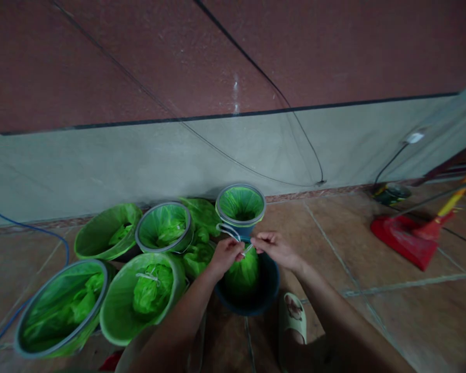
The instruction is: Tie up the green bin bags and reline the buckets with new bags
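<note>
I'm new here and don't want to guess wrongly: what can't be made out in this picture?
All in the head view:
Bag: whether it holds anything, hidden by its own green plastic.
Cord: whether it is knotted, too small and partly covered by the left hand and right hand.
Yellow handle: its top, cut off by the right edge.
Red thing: what it is, cut off by the bottom edge.

Your left hand [226,255], right hand [276,250] and forearms [326,305] are bare; you wear a pale cream, broad-strapped sandal [295,323] on your right foot [297,338].
</note>
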Tool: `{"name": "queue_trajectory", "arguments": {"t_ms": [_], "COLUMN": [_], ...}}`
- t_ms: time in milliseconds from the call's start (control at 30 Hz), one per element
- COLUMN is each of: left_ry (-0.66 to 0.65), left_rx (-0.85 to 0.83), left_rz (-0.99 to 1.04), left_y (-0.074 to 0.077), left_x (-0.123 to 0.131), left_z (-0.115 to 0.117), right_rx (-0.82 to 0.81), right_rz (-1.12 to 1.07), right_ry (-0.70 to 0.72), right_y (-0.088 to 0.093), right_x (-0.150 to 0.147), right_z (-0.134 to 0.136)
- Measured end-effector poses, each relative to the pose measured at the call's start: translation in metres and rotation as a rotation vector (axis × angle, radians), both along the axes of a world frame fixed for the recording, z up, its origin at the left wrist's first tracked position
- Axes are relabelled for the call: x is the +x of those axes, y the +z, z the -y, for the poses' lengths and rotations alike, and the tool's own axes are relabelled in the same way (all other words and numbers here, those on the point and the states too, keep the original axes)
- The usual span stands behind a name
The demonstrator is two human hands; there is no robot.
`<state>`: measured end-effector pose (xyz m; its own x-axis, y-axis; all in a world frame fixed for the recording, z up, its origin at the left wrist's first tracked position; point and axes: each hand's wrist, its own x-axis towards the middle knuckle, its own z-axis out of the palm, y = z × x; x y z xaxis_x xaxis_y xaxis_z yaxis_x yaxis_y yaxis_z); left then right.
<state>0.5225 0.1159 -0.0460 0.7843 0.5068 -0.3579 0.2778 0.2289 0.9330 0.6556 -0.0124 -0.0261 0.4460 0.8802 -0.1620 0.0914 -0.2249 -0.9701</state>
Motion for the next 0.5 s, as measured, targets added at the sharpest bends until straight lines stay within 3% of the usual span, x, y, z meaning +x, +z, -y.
{"name": "queue_trajectory", "arguments": {"t_ms": [200,400,500], "left_ry": [-0.253,-0.176,-0.166], "left_rx": [0.223,0.309,0.302], "left_rz": [0.075,0.05,0.065], "left_y": [-0.007,-0.005,-0.007], "left_x": [-0.001,0.0,0.0], "left_z": [0.003,0.002,-0.001], "right_rx": [0.066,-0.07,-0.146], "right_rz": [-0.099,-0.387,-0.268], "right_ry": [0.012,-0.2,-0.086], "right_y": [0.011,-0.009,-0.024], "right_x": [-0.017,-0.022,-0.023], "right_z": [-0.005,-0.01,-0.011]}}
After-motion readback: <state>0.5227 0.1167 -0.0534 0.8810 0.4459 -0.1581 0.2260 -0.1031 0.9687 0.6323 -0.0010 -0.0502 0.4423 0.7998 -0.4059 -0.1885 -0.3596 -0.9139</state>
